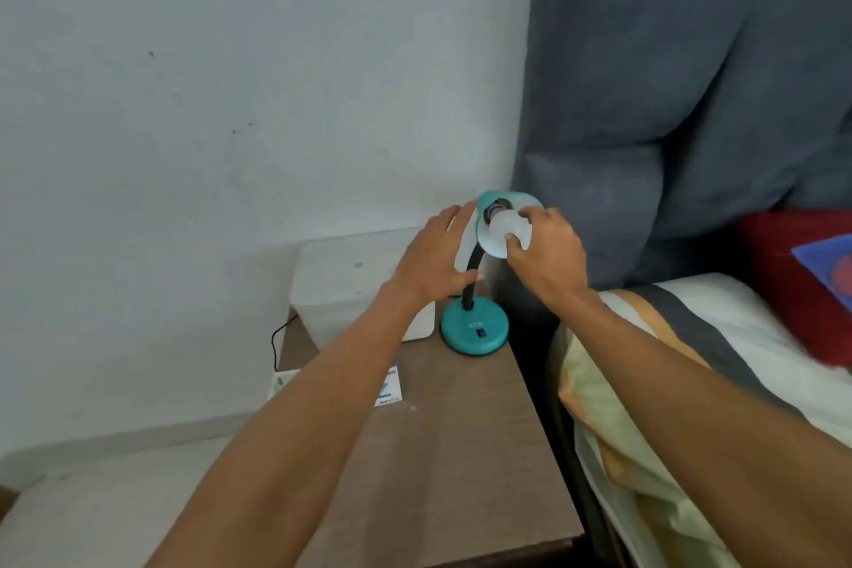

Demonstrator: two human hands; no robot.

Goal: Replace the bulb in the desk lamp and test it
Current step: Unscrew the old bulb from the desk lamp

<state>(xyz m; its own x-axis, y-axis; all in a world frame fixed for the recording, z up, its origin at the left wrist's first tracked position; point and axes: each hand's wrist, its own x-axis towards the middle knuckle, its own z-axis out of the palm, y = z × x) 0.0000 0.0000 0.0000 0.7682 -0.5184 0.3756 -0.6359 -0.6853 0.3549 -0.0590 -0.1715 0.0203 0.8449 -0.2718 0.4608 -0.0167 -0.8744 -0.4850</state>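
Observation:
A teal desk lamp stands on a brown bedside table [452, 452]; its round base [475, 330] with a small switch sits near the table's back right corner. A black flexible neck rises to the teal shade [488, 205], which faces me. A white bulb [506, 224] sits in the black socket inside the shade. My right hand [546, 254] grips the bulb with fingertips around its globe. My left hand [433, 261] cups the left outside of the shade, thumb near the neck.
A white lidded box [350, 277] stands behind my left hand on the table. A black cable [279, 337] hangs down the table's left side. A small printed carton [389, 392] lies under my left forearm. A bed with a pillow [613, 443] lies to the right, grey curtain behind.

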